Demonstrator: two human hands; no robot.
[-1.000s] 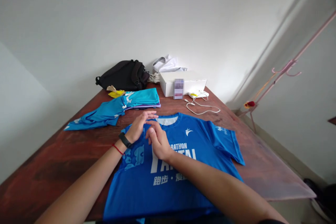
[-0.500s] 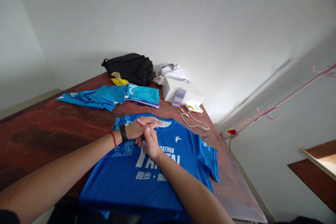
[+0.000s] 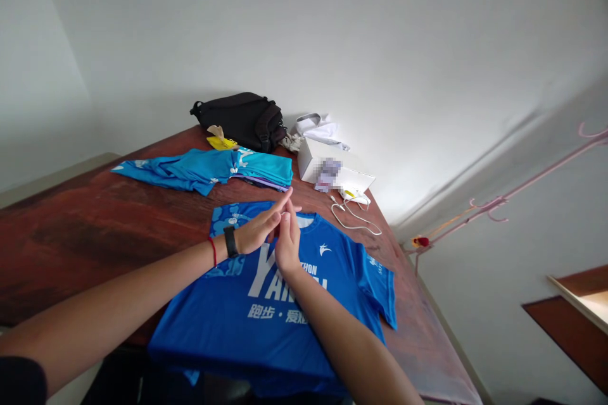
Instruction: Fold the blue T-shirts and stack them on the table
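A blue T-shirt (image 3: pixel 223 329) with white lettering lies spread on the reddish-brown table, its collar away from me and its lower edge at the table's near side. Above its collar area, my left hand (image 3: pixel 259 229), with a black band and red string at the wrist, touches my right hand (image 3: pixel 287 243). The palms face each other and the fingertips meet, pointing away from me. Fingers on both hands are stretched out, and neither holds anything. Beyond the shirt, a lighter blue garment (image 3: pixel 190 169) lies on a folded stack (image 3: pixel 266 168).
On the wooden table (image 3: pixel 61 228), a black bag (image 3: pixel 237 117) sits at the back, beside a yellow item (image 3: pixel 221 142). A white box (image 3: pixel 311 158), white cloth (image 3: pixel 323 130) and white cable (image 3: pixel 349 226) are further right. A pink rack (image 3: pixel 517 188) stands beyond the right edge.
My hands have gone from lying crossed, one over the other, to upright with palms together and fingertips meeting. The view has shifted slightly; the shirt looks unmoved.
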